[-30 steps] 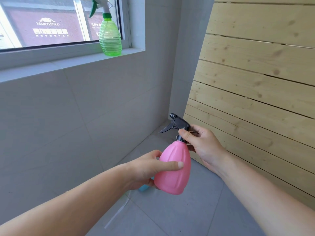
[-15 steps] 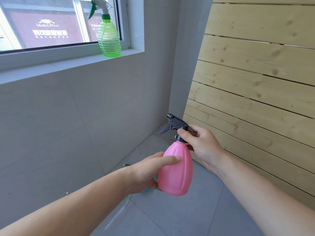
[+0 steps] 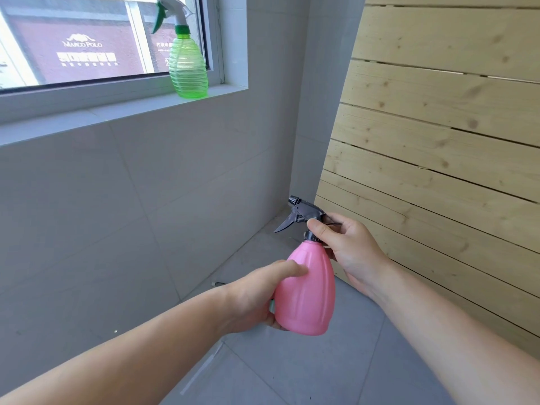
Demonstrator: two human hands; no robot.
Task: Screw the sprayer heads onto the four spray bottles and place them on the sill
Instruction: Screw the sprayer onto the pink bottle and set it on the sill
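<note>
I hold a pink spray bottle [image 3: 306,290] upright in front of me, low and right of centre. My left hand [image 3: 254,296] wraps its body from the left. My right hand [image 3: 347,249] pinches the collar of the black sprayer head [image 3: 301,214] that sits on the bottle's neck, nozzle pointing left. A green ribbed spray bottle [image 3: 188,65] with a white and green sprayer head stands on the white window sill [image 3: 117,111] at its right end.
A slatted pale wood panel [image 3: 438,156] leans against the wall on the right. Grey tiled wall [image 3: 117,200] runs below the sill, grey floor tiles [image 3: 292,369] beneath. A small dark item [image 3: 217,284] lies on the floor by the wall.
The pink bottle has tilted more upright and risen slightly. My left fingers slid up its side. The view has dropped a little, showing more of the green bottle.
</note>
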